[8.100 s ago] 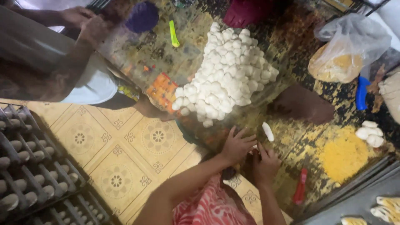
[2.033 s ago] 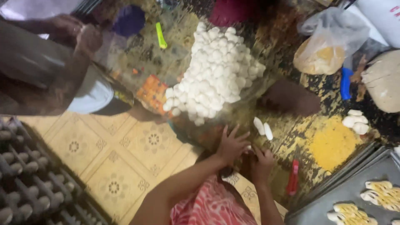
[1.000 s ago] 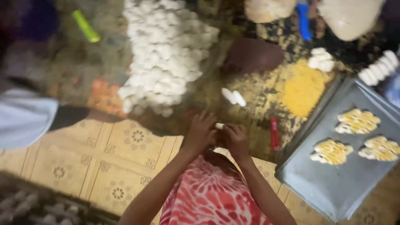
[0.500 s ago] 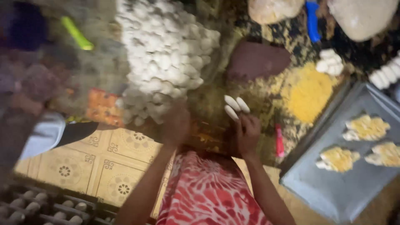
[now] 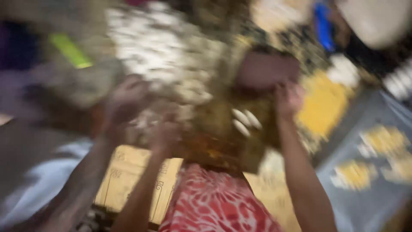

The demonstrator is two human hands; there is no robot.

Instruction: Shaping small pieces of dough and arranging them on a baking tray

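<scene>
Blur hides whether my left hand (image 5: pixel 163 135) and right hand (image 5: pixel 288 96) grip anything. White dough balls (image 5: pixel 167 56) lie beyond my left; a blue packet (image 5: pixel 322 25) sits past my right.

Heavily motion-blurred head view; I place everything from the grey tray (image 5: pixel 386 202) at lower right.

- **On the tray:** I make out several yellow-topped pieces (image 5: pixel 354 174), their shapes smeared.
- **Just left of the tray's upper corner:** a yellow powder heap (image 5: pixel 324 105) on the dark patterned surface.
- **Farther left of the tray:** two white oblong pieces (image 5: pixel 244 122) lying side by side.
- **Above the tray, at the right edge:** a row of white pieces (image 5: pixel 399 81).
- **Well above the tray:** a blue object (image 5: pixel 322 25) beside a pale rounded shape (image 5: pixel 377 21); I cannot identify either.
- **Far across from the tray, upper left:** a green strip (image 5: pixel 71 50).
- **Left of the tray, at its level:** yellow patterned floor tiles (image 5: pixel 128 172).
</scene>
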